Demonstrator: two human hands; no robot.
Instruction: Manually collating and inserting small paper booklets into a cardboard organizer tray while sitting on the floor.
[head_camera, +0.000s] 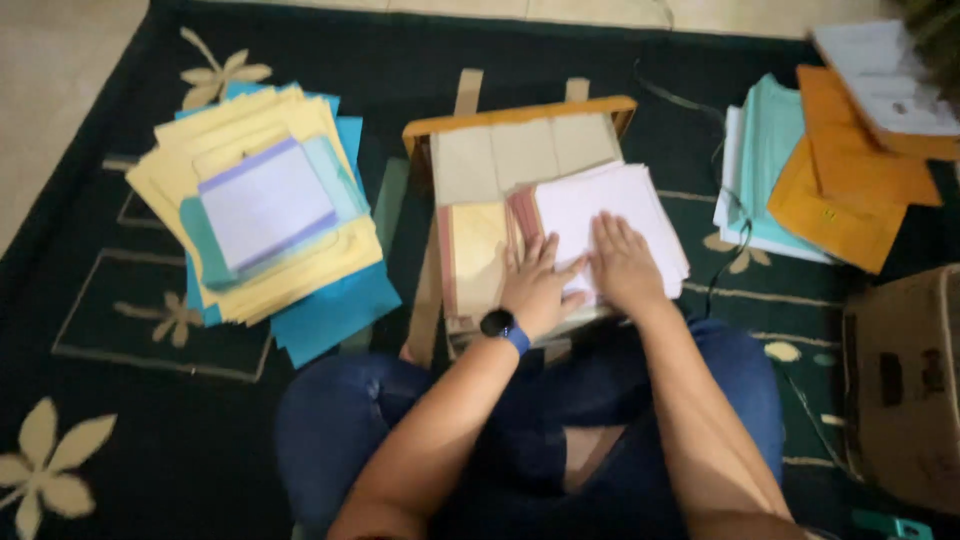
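- Head view: the left hand lies flat, fingers spread and pressing down on the near left part of a white paper stack; it grips nothing. A black wristwatch sits on that wrist.
- The right hand rests palm down just beside it, fingers stretched out together on the same stack, nothing held.
- The white paper stack lies in the middle of the scene, on the right half of a small wooden table, in front of the person's crossed legs in blue jeans.
- Its right edge overhangs the table slightly; its near edge is under the hands. Left of it, touching, lie tan and pinkish sheets.
- Far of the stack, three grey-beige cards lie side by side against the table's orange rim.
- Open dark green carpet shows near left, and a strip right of the table, crossed by a thin dark cord.
- Well to the left sits a pile of yellow and blue folders with a pale sheet on top.
- To the far right lie teal sheets under orange envelopes; a brown cardboard box stands near right, close beside the right knee.
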